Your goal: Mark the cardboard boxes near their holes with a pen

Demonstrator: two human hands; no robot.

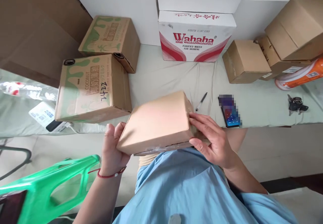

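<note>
The left hand (114, 148) is curling around one end of a closed cardboard box (156, 121); the right hand (213, 139), fingers half spread, is gripping the other. The box is hovering over the near edge of the cloth-covered tabletop (156, 75), its long axis running from between eight and nine o'clock to between two and three, a taped side facing six. Coconut cartons (88, 86) are sitting towards ten, a Wahaha carton (195, 38) at one, a smartphone (229, 113) at three. A green stool (31, 193) is standing at eight.
</note>
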